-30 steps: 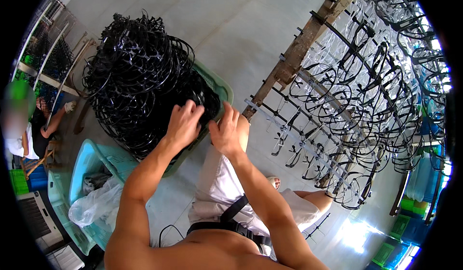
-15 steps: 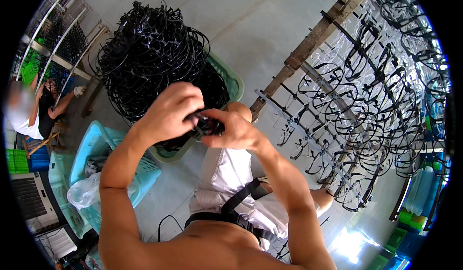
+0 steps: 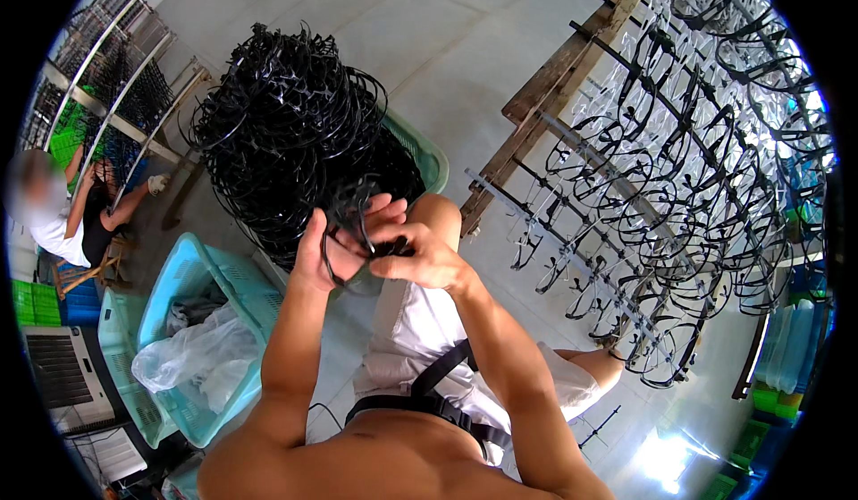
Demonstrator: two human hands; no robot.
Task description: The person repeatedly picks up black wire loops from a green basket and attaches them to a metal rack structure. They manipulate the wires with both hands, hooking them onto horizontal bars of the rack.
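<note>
Evidently for steadiness, my right hand (image 3: 431, 257) pinched some thin black looped pieces (image 3: 354, 210) at the centre of the frame; my left hand (image 3: 315, 252) stood half spread with a loop across it, though whether it gripped, I couldn't tell. Just above, a tangled black heap (image 3: 277, 116) overtopped its green basket (image 3: 436, 162), probably because springy loops don't pack flat. I could read no brand, label or writing.

Black parts (image 3: 286, 107), probably plastic, in basket (image 3: 435, 156)
</note>
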